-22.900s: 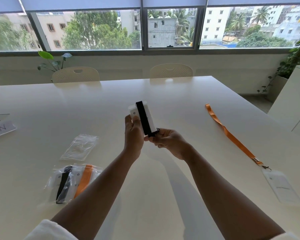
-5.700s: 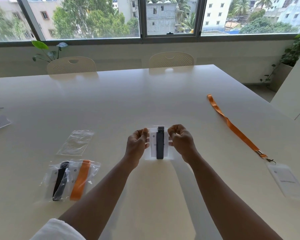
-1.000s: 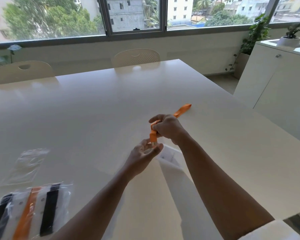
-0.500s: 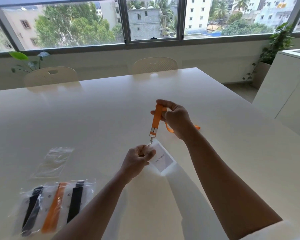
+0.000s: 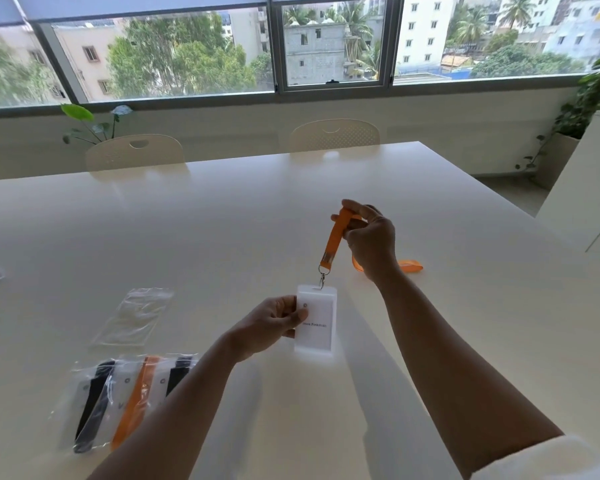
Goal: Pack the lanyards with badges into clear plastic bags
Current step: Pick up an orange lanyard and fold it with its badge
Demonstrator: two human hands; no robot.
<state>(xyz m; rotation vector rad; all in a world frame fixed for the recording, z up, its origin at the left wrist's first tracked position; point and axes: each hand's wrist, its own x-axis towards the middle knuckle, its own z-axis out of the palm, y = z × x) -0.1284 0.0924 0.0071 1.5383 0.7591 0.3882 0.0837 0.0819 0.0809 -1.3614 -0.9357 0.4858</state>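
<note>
white badge [image 5: 317,320] printed with a name partly covered, "Pinkman" readable, other print too small to read

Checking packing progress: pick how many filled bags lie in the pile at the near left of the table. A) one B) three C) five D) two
B: the pile of filled bags shows three wrapped lanyards side by side, black, orange, black, while the orange lanyard and its badge are still unpacked.

orange lanyard [image 5: 334,237], white badge [image 5: 316,320], black and orange straps in clear bags [image 5: 125,403].
</note>
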